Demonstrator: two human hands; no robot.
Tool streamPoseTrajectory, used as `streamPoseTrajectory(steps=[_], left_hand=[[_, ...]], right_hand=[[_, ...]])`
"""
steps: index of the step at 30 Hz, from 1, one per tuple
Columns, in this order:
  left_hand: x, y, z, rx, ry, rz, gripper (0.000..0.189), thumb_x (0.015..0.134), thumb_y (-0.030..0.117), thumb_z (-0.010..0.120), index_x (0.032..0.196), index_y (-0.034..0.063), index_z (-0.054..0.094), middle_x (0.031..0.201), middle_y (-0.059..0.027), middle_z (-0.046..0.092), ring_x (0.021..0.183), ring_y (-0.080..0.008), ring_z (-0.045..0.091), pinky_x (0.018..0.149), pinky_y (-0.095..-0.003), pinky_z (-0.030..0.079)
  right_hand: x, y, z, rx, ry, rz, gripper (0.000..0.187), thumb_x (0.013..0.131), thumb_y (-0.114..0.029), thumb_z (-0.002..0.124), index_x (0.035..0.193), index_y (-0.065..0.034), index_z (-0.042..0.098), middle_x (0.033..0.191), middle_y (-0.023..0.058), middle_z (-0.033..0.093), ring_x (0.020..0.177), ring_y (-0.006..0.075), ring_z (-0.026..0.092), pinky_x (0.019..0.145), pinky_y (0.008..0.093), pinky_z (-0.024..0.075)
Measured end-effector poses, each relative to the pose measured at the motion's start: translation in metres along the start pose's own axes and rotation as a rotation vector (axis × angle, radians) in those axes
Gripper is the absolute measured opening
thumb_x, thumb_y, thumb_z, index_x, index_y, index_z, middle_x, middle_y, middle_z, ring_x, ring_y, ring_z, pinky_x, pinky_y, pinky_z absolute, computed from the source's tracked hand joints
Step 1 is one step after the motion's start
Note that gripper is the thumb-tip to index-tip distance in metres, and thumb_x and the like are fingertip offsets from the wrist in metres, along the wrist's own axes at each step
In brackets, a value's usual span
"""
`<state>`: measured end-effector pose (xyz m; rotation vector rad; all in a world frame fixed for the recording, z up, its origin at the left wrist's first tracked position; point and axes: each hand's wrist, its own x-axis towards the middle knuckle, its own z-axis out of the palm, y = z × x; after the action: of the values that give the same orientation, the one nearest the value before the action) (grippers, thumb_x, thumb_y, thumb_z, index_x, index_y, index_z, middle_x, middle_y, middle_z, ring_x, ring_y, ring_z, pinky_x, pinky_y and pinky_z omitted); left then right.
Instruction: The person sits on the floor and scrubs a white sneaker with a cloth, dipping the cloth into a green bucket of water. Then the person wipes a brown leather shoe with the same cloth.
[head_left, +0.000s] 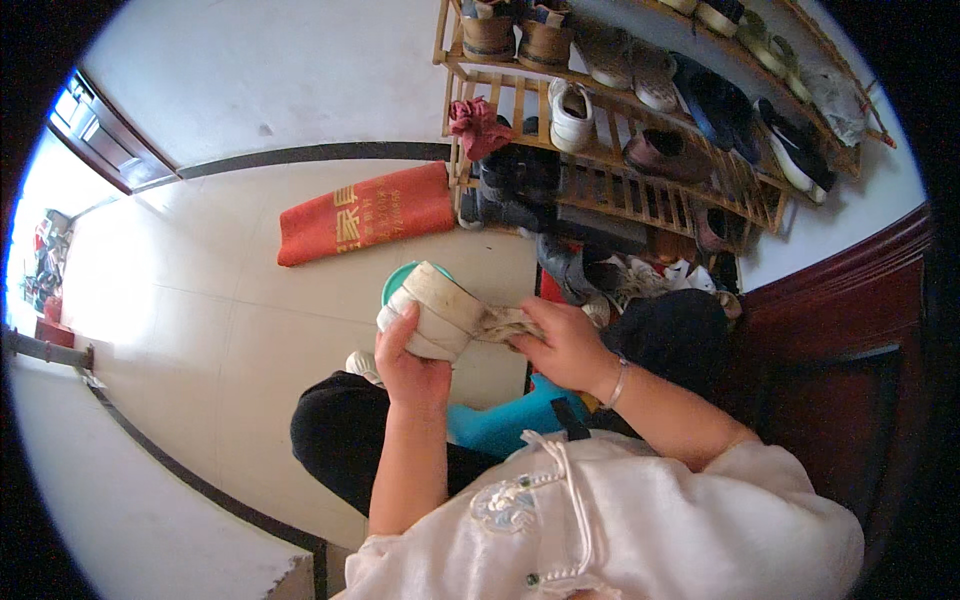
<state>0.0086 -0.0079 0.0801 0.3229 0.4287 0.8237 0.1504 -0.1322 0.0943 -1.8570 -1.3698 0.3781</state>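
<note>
A white shoe (442, 307) with dull, stained patches is held up before me in my left hand (411, 367), thumb along its side. My right hand (562, 341) pinches a dirty, greyish rag (512, 324) that touches the shoe's right end. Behind the shoe, the rim of a round green container (397, 281) shows; most of it is hidden. Something bright blue (510, 416) lies across my lap between my black-clad knees, partly covered by my shirt.
Ahead to the right stands a wooden shoe rack (600, 142) holding several shoes, with a pink cloth (478, 127) on it. A red mat (367, 214) bearing writing lies on the tiled floor (247, 345). More shoes (574, 266) sit below the rack. A dark red door (840, 375) is at my right.
</note>
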Motion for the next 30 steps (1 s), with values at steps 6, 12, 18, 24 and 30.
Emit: streamPoseTrajectory(steps=[6,12,18,24,30], left_hand=[[0.004,-0.002,-0.001,-0.010,0.032,-0.035,0.041,0.078,0.013,0.058,0.116,-0.0010,0.051,0.110,-0.0125,0.059,0.103,-0.0282,0.057,0.090,-0.0413,0.045],[0.001,-0.012,0.002,-0.010,-0.023,-0.097,0.041,0.079,0.012,0.057,0.117,-0.0001,0.050,0.112,-0.0118,0.058,0.103,-0.0259,0.057,0.089,-0.0392,0.045],[-0.007,-0.016,0.005,0.068,0.030,-0.100,0.037,0.080,0.009,0.056,0.116,0.0037,0.050,0.111,-0.0102,0.058,0.101,-0.0254,0.058,0.087,-0.0390,0.046],[-0.004,-0.016,-0.007,-0.009,0.104,-0.055,0.037,0.083,0.015,0.054,0.117,0.0029,0.049,0.112,-0.0113,0.057,0.104,-0.0270,0.056,0.091,-0.0412,0.043],[0.002,0.010,-0.003,-0.026,-0.015,0.057,0.041,0.087,0.023,0.051,0.120,-0.0004,0.048,0.118,-0.0144,0.054,0.110,-0.0315,0.051,0.097,-0.0483,0.038]], right_hand=[[0.021,-0.022,-0.032,0.548,-0.033,0.143,0.016,0.086,-0.012,0.059,0.097,-0.0042,0.050,0.077,0.0017,0.055,0.069,0.0083,0.051,0.060,0.0259,0.0438],[0.043,-0.037,0.000,0.023,0.003,-0.300,0.020,0.078,-0.008,0.060,0.095,-0.0047,0.050,0.079,0.0121,0.058,0.071,0.0304,0.059,0.057,0.0364,0.0452],[0.073,-0.042,0.006,-0.186,-0.016,-0.294,0.023,0.074,-0.013,0.062,0.092,-0.0048,0.051,0.084,0.0151,0.060,0.074,0.0358,0.060,0.060,0.0429,0.0467],[0.047,-0.042,0.009,-0.195,-0.040,-0.297,0.023,0.076,-0.015,0.063,0.093,-0.0041,0.052,0.081,0.0152,0.060,0.074,0.0364,0.060,0.060,0.0430,0.0480],[0.001,0.024,0.002,0.151,0.083,-0.008,0.017,0.086,-0.014,0.059,0.097,-0.0031,0.052,0.084,0.0074,0.061,0.074,0.0183,0.061,0.064,0.0323,0.0483]])
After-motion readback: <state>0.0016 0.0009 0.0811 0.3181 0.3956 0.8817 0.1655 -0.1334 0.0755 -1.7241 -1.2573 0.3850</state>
